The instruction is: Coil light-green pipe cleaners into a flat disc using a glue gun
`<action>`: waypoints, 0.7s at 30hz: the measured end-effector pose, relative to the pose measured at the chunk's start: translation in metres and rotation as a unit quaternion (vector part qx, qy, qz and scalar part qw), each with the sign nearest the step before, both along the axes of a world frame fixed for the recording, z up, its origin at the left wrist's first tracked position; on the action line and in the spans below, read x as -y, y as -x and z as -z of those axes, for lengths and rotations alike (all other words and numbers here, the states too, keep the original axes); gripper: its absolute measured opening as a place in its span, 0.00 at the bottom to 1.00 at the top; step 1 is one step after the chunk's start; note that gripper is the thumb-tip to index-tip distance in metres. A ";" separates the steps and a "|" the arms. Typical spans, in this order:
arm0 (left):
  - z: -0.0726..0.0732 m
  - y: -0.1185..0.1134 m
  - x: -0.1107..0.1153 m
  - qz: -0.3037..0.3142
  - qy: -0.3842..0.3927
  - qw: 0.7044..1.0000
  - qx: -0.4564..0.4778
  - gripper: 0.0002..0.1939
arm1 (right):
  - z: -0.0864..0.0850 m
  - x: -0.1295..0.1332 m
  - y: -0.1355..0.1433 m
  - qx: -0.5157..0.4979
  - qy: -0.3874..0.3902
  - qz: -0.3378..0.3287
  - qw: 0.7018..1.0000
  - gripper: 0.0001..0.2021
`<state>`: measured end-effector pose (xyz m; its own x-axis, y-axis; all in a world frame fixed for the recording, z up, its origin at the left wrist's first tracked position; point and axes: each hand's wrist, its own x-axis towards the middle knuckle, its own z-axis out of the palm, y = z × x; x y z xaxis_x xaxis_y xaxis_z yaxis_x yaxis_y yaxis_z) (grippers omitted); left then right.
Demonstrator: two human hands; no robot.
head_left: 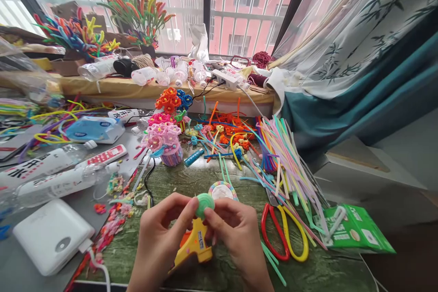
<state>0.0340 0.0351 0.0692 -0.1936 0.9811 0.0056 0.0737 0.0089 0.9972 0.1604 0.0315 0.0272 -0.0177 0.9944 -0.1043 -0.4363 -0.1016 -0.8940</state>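
Craft corner, apparently in a home, comprising a barred window [222, 20], bamboo-print curtain [369, 32], bottle-lined sill [119, 93] with power strip [226, 79], and a green tabletop [195, 180] bearing scissors [286, 232], glue gun [196, 242], bundled pipe cleaners [285, 150] and potted fuzzy flowers [160, 136].

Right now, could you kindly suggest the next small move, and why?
Perhaps free the right hand to pick up the glue gun, leaving the green coil in the left hand: both hands pinch the coil, and the gun lies close below them.
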 end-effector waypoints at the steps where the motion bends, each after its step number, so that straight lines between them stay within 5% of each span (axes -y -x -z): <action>1: 0.000 -0.001 0.000 -0.003 -0.001 1.000 -0.001 0.10 | 0.000 0.000 0.000 0.001 0.003 -0.002 1.000 0.14; 14: 0.007 0.000 0.000 -0.039 0.020 0.999 -0.005 0.09 | 0.001 -0.005 -0.005 -0.011 -0.019 -0.005 1.000 0.15; 21: 0.027 0.013 -0.006 0.019 -0.011 0.999 -0.037 0.13 | 0.006 -0.007 -0.005 -0.010 -0.005 -0.047 0.999 0.18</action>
<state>0.0206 0.0412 0.0418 -0.1548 0.9871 0.0401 0.1472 -0.0170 0.9890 0.1651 0.0390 0.0211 -0.1125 0.9893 -0.0931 -0.4429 -0.1338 -0.8865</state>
